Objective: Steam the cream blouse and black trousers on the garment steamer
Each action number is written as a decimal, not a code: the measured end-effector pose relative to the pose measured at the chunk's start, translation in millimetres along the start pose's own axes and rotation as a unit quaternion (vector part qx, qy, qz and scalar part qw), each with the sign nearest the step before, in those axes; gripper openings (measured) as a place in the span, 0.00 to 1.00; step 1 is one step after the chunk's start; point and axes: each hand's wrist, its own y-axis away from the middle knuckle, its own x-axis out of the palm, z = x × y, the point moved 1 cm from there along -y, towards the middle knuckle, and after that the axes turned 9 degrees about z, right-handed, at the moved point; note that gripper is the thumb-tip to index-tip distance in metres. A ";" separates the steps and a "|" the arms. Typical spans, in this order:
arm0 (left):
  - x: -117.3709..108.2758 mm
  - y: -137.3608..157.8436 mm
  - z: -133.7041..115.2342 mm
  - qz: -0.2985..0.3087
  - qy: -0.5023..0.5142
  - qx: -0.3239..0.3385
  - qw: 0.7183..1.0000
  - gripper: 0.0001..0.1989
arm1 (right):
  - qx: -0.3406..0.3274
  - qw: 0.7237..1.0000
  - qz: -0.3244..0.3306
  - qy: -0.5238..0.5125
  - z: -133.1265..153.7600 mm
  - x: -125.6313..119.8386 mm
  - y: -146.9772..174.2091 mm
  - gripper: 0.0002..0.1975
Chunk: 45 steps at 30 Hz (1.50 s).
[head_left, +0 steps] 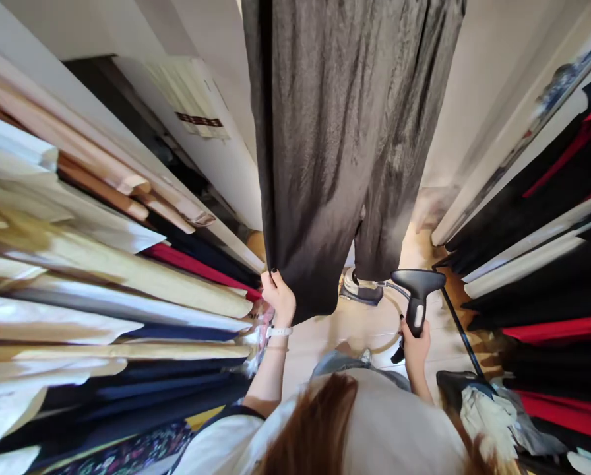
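Dark grey trousers (325,145) hang in front of me, their two legs reaching down toward the floor. My left hand (278,297) pinches the lower left edge of the nearer leg, near its hem. In my right hand (417,346) is a black garment steamer (418,290), gripped by its handle with the wide head upward. The steamer head stands beside the hem of the right leg, apart from the cloth as far as I can see. A faint haze shows by that leg. A hose (398,289) runs from behind the steamer toward a base on the floor.
Light-coloured garments (102,264) hang in a dense row on my left. Black and red clothes (547,284) line the right side. A dark-soled iron-like base (362,291) sits on the pale floor (325,346) below the trousers. Crumpled cloth (493,415) lies at lower right.
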 end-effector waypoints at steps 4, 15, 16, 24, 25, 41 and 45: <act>-38.2 -1.3 16.2 -0.024 -0.007 0.049 0.998 0.13 | 0.030 0.998 -0.034 -0.034 5.5 -6.0 4.2 0.27; -131.1 28.1 62.4 -0.047 -0.099 0.092 0.990 0.13 | -0.127 0.980 0.128 0.084 22.0 1.8 39.4 0.28; -132.8 30.4 60.6 -0.055 -0.094 0.090 0.990 0.13 | -0.157 0.971 0.153 0.099 25.6 6.1 40.0 0.28; -145.8 33.9 34.9 -0.025 -0.091 0.063 0.994 0.16 | -0.363 0.875 0.284 0.147 105.4 56.5 12.6 0.30; -147.9 35.0 32.5 -0.019 -0.089 0.059 0.994 0.17 | -0.389 0.863 0.289 0.141 120.3 62.1 5.6 0.31; -132.3 80.1 -1.6 -0.181 -0.185 -0.003 0.966 0.20 | -0.617 0.760 0.200 0.044 352.9 107.3 -114.0 0.34; -118.8 88.8 -17.6 -0.224 -0.155 -0.013 0.962 0.20 | -0.635 0.739 0.217 0.063 361.3 114.2 -127.6 0.35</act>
